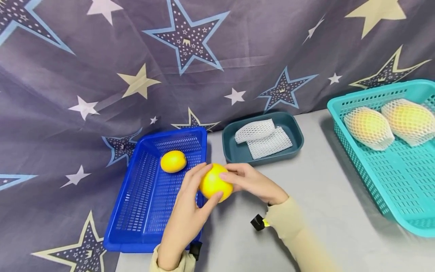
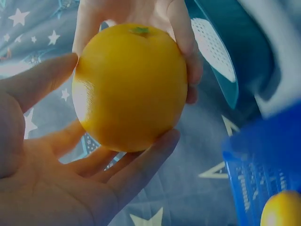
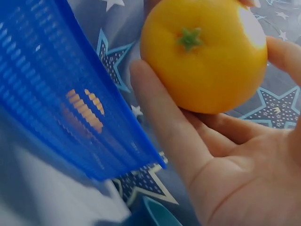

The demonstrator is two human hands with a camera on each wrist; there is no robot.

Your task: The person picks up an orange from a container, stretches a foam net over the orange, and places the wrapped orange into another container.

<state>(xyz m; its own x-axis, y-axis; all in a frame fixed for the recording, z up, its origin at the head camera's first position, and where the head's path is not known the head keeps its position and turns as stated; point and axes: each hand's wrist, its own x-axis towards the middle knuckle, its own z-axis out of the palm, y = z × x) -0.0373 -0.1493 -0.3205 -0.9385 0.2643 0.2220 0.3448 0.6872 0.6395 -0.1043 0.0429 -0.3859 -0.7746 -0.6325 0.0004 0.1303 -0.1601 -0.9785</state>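
Both hands hold one round orange (image 1: 216, 183), yellow-orange with a green star-shaped stem end (image 3: 190, 39) that shows in the right wrist view. My left hand (image 1: 188, 211) grips it from the left, thumb in front and fingers round the far side. From the right, my right hand (image 1: 255, 183) holds it with the thumb on top and fingers behind. The fruit is above the grey table by the right rim of a blue basket (image 1: 149, 223). Inside that basket, toward its far end, lies a yellow fruit (image 1: 173, 161).
A dark teal tray (image 1: 261, 160) with two white foam net sleeves (image 1: 268, 141) stands behind the hands. On the right, a turquoise basket (image 1: 404, 189) holds two fruits in foam nets (image 1: 368, 128). A star-patterned cloth (image 1: 204, 87) hangs behind the grey table (image 1: 326, 189).
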